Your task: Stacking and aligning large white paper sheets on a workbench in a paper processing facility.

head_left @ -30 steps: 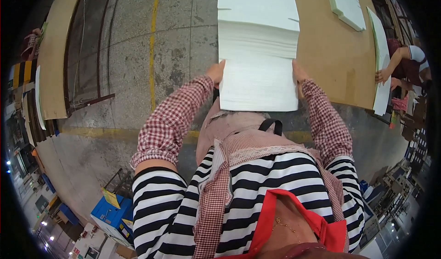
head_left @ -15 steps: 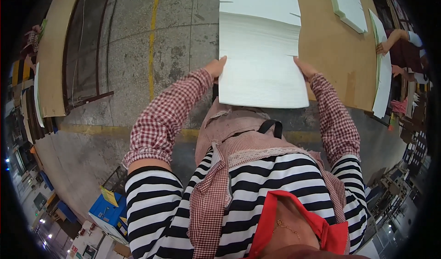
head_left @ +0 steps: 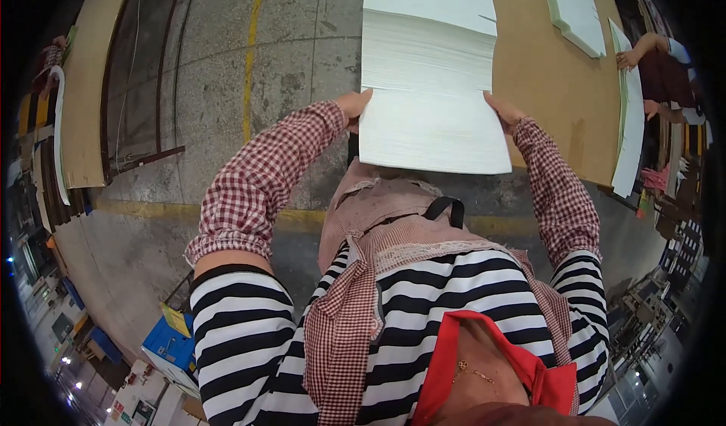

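Note:
A thick stack of white sheets (head_left: 432, 127) lies at the near end of the brown table, its layers fanned in the middle and its near edge sticking out toward my waist. My left hand (head_left: 354, 105) grips the stack's left edge, thumb on top and fingers hidden below. On the right edge, my right hand (head_left: 503, 110) holds the sheets the same way. Small slits show along both sides of the stack. Red-and-white checked sleeve covers reach to both wrists.
The brown tabletop (head_left: 541, 86) extends to the right, with another white stack (head_left: 578, 14) farther off. At its right side a co-worker's hand (head_left: 628, 59) touches upright white sheets (head_left: 626, 116). Concrete floor with a yellow line (head_left: 250, 63) lies left, beside another brown table (head_left: 87, 116).
Both hands have shifted slightly away from me on the stack's edges. The sheets' fanned band looks wider, and the near edge is a little more tilted. My left elbow has moved outward.

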`<act>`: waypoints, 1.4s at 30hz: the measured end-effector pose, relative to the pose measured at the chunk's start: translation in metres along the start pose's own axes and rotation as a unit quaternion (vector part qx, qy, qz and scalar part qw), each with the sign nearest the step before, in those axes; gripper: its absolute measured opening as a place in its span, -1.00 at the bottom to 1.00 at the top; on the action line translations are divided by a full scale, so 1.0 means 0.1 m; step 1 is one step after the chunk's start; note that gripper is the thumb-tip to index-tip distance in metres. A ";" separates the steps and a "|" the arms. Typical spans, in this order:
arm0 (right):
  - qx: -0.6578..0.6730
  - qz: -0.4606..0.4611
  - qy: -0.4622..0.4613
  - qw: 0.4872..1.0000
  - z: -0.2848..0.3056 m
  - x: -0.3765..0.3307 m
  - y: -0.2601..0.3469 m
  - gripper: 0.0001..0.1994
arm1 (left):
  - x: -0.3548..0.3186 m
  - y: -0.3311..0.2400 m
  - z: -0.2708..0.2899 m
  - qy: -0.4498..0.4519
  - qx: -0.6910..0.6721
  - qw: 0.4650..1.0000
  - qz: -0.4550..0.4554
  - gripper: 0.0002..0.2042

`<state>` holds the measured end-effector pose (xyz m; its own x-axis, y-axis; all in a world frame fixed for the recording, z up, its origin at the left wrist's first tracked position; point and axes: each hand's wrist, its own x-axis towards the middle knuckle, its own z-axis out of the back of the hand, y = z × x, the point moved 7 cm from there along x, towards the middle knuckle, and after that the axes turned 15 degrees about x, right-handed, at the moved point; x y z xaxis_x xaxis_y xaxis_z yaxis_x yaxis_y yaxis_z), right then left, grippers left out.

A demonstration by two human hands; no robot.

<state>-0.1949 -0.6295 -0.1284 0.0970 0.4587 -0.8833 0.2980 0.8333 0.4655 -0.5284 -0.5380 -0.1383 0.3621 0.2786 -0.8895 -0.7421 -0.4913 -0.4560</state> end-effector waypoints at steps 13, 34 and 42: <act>-0.033 0.022 -0.053 0.998 0.09 0.09 0.07 -0.42 | 0.11 0.00 0.04 -0.015 -0.014 1.000 -0.016 -0.41; -0.133 -0.036 -0.020 0.990 0.05 0.02 -0.02 -0.41 | -0.03 0.05 0.05 -0.010 0.029 0.999 -0.019 -0.48; -0.064 -0.059 0.011 0.996 0.06 -0.02 0.07 -0.44 | -0.02 0.03 0.12 0.014 0.014 1.000 0.019 -0.47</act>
<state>-0.1875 -0.6265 -0.1238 0.0471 0.3615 -0.9312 0.1828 0.9133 0.3638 -0.5382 -0.5302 -0.1377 0.3485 0.2364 -0.9070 -0.7710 -0.4780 -0.4208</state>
